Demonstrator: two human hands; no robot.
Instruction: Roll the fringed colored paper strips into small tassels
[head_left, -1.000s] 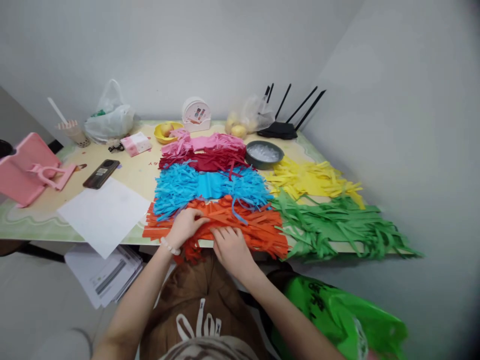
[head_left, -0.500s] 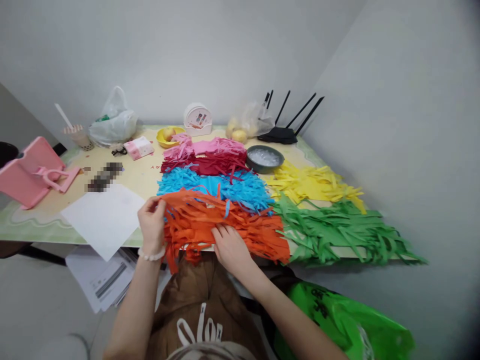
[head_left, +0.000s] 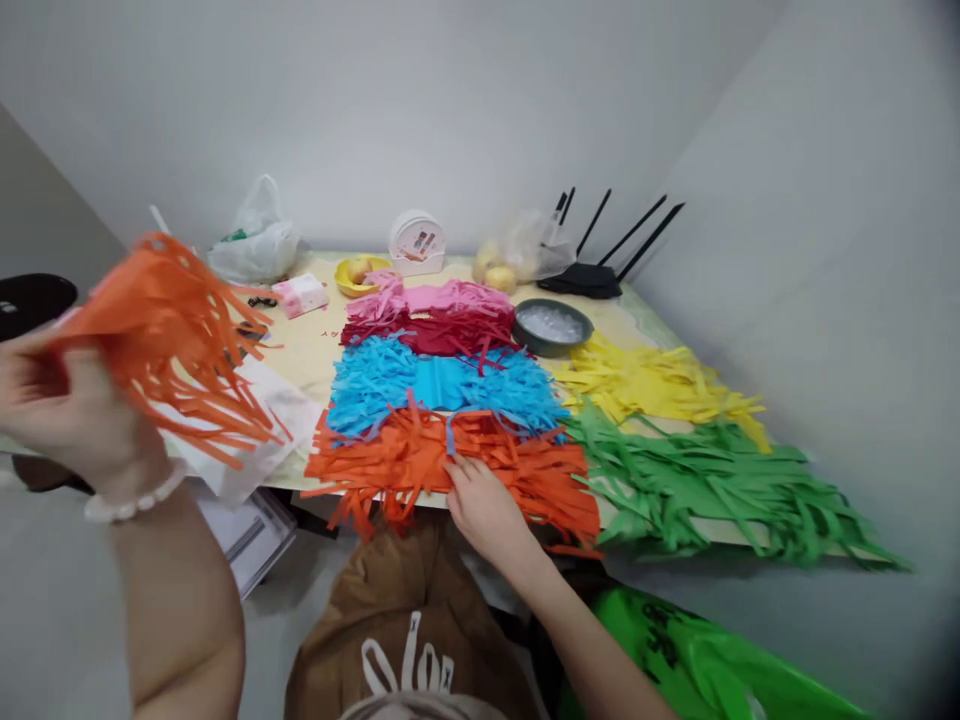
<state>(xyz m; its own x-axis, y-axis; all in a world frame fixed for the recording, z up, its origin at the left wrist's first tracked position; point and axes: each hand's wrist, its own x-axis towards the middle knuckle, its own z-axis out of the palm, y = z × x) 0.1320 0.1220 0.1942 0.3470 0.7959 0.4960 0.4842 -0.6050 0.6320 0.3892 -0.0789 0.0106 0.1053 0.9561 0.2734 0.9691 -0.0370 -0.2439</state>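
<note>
My left hand (head_left: 71,405) is raised at the far left, closed on an orange fringed paper sheet (head_left: 169,335) whose cut strips hang toward the table. My right hand (head_left: 484,505) lies flat with fingers spread on the orange fringed pile (head_left: 450,465) at the table's near edge. Behind that pile lie blue (head_left: 442,385), dark red (head_left: 442,332) and pink (head_left: 431,298) fringed sheets in a row. To the right are yellow (head_left: 652,378) and green (head_left: 712,475) fringed piles.
A white sheet (head_left: 281,415) lies left of the piles. At the back stand a grey bowl (head_left: 551,326), a yellow bowl (head_left: 360,272), a round white box (head_left: 417,243), plastic bags (head_left: 255,245), a black router (head_left: 592,275). A green bag (head_left: 697,665) sits below the table edge.
My left hand has lifted one orange fringed sheet off the pile and carried it up and to the left. My right hand stayed pressed on the pile. The view shifted slightly left.
</note>
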